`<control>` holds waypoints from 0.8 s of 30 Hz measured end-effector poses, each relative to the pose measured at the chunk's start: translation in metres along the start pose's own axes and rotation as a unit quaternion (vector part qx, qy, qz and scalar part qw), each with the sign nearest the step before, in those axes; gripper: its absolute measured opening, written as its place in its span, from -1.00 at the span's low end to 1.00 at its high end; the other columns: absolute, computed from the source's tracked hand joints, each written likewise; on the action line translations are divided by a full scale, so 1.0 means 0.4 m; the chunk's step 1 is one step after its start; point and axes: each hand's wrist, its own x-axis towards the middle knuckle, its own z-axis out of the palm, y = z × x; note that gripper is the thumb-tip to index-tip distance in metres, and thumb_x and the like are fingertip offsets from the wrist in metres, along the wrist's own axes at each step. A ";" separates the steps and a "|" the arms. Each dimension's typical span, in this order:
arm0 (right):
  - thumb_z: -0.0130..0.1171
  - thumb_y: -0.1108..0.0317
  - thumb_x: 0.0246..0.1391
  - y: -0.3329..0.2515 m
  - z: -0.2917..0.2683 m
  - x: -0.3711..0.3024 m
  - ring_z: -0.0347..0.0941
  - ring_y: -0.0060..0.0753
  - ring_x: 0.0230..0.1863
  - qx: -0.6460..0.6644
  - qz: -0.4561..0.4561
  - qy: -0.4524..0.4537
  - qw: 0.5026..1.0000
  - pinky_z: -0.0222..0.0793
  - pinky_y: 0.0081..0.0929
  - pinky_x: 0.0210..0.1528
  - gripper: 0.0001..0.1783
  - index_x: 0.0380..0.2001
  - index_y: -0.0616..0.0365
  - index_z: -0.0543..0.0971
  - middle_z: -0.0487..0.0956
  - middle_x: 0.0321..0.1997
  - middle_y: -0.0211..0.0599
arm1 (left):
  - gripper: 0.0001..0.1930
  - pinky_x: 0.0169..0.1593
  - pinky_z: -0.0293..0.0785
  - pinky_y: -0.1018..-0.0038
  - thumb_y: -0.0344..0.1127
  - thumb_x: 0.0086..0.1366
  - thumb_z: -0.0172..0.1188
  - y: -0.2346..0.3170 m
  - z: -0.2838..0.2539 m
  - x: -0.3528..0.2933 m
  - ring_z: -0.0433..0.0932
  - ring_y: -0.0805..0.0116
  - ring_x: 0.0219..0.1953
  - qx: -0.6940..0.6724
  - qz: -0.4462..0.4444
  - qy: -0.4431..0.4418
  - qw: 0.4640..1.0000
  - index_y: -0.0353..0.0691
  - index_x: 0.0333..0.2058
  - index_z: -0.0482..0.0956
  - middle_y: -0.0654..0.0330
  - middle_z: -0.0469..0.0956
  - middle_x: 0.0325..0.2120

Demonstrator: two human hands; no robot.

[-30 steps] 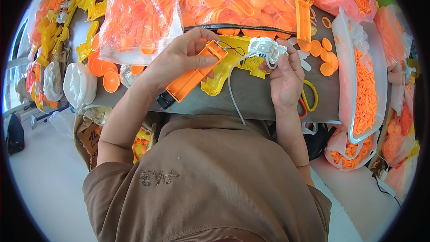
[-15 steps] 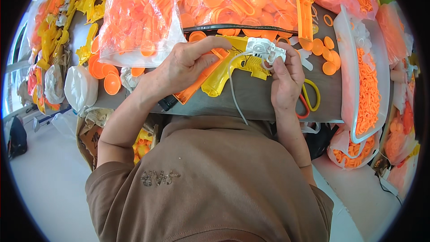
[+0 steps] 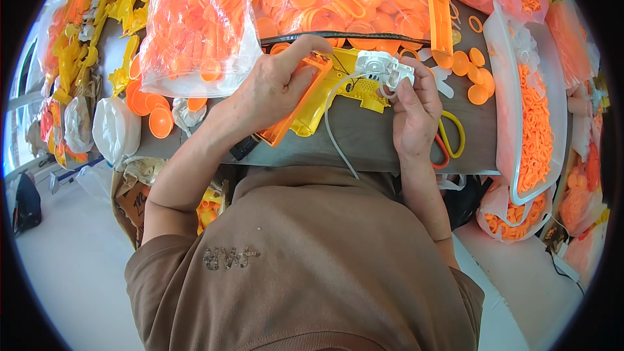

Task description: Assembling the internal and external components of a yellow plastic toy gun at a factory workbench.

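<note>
Grey-brown tabletop [image 3: 370, 136], crowded with plastic parts; clock bearings taken from the white assembly.

Item: white assembly [image 3: 380, 65], raised over the tabletop's middle. Right hand [image 3: 416, 107] had its thumb and fingers pinched on the right edge, nothing else gripped. Risk: so partial a hold could have let the piece twist or slip.

Item: white cord [image 3: 337, 146], trailing toward seven o'clock to the near edge, by the brown shirt [image 3: 299, 234]. Risk: snagging on shirt or edge, with a tug at the assembly.

Item: orange housing [image 3: 287, 120], eight o'clock. Left hand [image 3: 263, 88] had its fingers wrapped round it, partly hidden. Thin dark wire between housing and assembly, ends untraceable. Risk: if joined to both, strain should the hands part too widely.

Item: yellow shell [image 3: 315, 110], eight o'clock, partly covered by the housing. Risk: a scrape or shove from a lowered housing.

Item: yellow and red handle loops [image 3: 461, 136], between four and five o'clock, beside the right wrist. Risk: a sideways swing might have knocked them.

Outlying: orange discs [image 3: 478, 94], three o'clock; white bin [image 3: 506, 104] of orange rings [image 3: 533, 130], four o'clock.
</note>
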 end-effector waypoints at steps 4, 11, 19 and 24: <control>0.00 0.37 0.18 0.003 -0.008 0.002 0.43 -0.49 -0.16 0.007 -0.004 -0.009 1.000 0.43 -0.41 -0.11 -0.65 0.02 0.22 0.35 0.46 -0.14 -0.31 | -0.72 -0.50 0.37 0.28 -0.49 0.23 -0.04 0.010 -0.005 -0.002 0.48 0.02 -0.61 0.038 -0.032 -0.001 0.999 -0.28 -0.07 0.26 -0.06 0.39 -0.70; 0.00 0.36 0.18 0.002 -0.009 0.002 0.43 -0.49 -0.15 0.017 0.008 -0.008 1.000 0.42 -0.42 -0.11 -0.65 0.02 0.21 0.35 0.46 -0.12 -0.32 | -0.78 -0.46 0.39 0.23 -0.46 0.22 -0.02 0.006 0.020 0.026 0.51 -0.07 -0.54 0.045 -0.013 -0.006 0.999 -0.29 -0.14 0.34 -0.11 0.46 -0.65; 0.01 0.36 0.16 0.003 -0.022 -0.003 0.41 -0.40 -0.05 0.087 0.042 -0.012 0.995 0.39 -0.39 -0.11 -0.66 0.00 0.19 0.36 0.45 0.03 -0.23 | -0.78 -0.40 0.45 0.21 -0.38 0.16 0.09 -0.015 0.058 0.049 0.53 -0.01 -0.47 0.157 0.063 0.062 0.984 -0.23 -0.18 0.45 -0.04 0.50 -0.53; 0.00 0.36 0.17 0.004 -0.019 -0.003 0.41 -0.40 -0.04 0.093 0.043 -0.014 0.995 0.39 -0.39 -0.11 -0.66 0.00 0.19 0.36 0.44 0.04 -0.23 | -0.74 -0.46 0.47 0.31 -0.35 0.13 0.16 -0.043 0.075 0.034 0.53 0.12 -0.50 0.218 0.105 0.103 0.965 -0.18 -0.17 0.50 0.12 0.48 -0.50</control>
